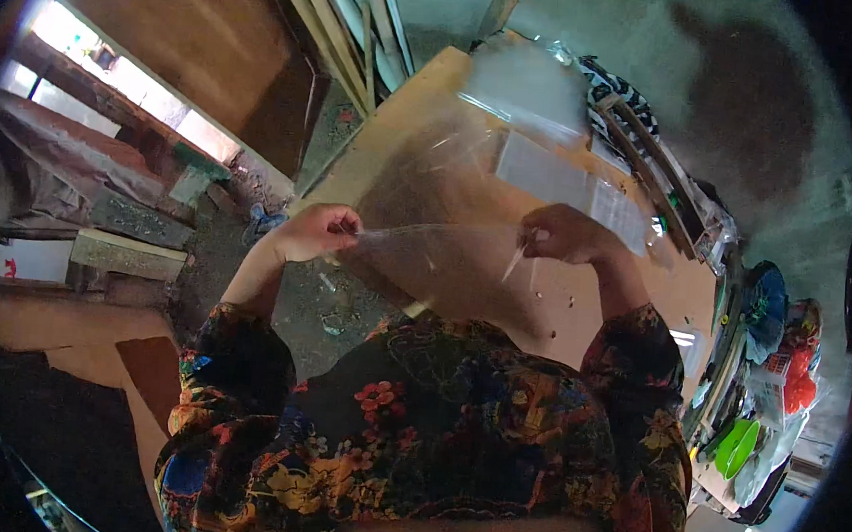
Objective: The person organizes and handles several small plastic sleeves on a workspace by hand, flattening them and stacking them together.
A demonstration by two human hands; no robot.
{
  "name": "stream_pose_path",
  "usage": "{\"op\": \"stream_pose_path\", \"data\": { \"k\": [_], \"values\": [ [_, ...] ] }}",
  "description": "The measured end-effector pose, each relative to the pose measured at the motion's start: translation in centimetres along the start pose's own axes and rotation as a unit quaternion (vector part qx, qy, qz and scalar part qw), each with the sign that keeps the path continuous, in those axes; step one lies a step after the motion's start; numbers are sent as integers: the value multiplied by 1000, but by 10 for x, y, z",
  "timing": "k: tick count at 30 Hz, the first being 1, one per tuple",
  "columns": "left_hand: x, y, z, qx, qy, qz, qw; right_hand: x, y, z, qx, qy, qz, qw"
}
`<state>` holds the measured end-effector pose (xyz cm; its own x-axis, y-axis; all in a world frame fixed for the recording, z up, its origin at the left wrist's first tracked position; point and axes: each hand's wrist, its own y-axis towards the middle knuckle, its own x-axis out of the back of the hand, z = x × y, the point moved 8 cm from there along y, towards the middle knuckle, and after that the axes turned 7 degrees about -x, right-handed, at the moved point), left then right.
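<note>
While the left hand (314, 234) is pinching one end of a clear plastic film (437, 242), the film is stretching above the tan table (588, 308), translucent sheets (539, 172) are lying beyond, and the right hand (570, 235), well apart from the left, is gripping the opposite end.

Here's the plastic film (433, 255), thin, see-through and glossy, pale streaks of light running across it! Beneath it, the desk (626, 310) shows a smooth, tan, wood-like face. The bag stack (532, 84) looks like slick clear plastic, shiny along its edge. Now the shirt (456, 422), soft printed cloth; the green bowl (737, 449), smooth plastic; and that floor (328, 295), rough, matt and gritty!
</note>
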<state>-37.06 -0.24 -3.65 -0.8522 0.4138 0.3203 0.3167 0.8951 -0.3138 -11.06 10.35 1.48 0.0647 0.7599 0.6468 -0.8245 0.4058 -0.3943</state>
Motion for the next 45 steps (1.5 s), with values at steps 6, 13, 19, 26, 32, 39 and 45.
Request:
{"op": "stream_pose_path", "data": {
  "k": [6, 13, 19, 26, 32, 39, 45],
  "values": [
    [31, -21, 28, 16, -32, -94, 995, 33, 62, 17, -12, -353, -268, 896],
    [55, -36, 83, 143, -9, -193, 971, -56, 152, -9, -192, -373, -137, 897],
    [56, -40, 101, 97, 31, -187, 977, -89, 153, -20, -155, -224, -157, 949],
    [59, -41, -1, 2, -113, -140, 984, -75, 165, -3, -75, -273, -126, 951],
    [61, -49, -11, -68, -191, -187, 961, -22, 89, 24, 140, -157, -388, 897],
    [24, -54, 11, -29, -154, -125, 980, -44, 85, -32, 14, 41, -291, 956],
    [10, -51, -17, -116, -201, -112, 966, -84, 89, -46, -94, -85, -69, 990]
  ]
}}
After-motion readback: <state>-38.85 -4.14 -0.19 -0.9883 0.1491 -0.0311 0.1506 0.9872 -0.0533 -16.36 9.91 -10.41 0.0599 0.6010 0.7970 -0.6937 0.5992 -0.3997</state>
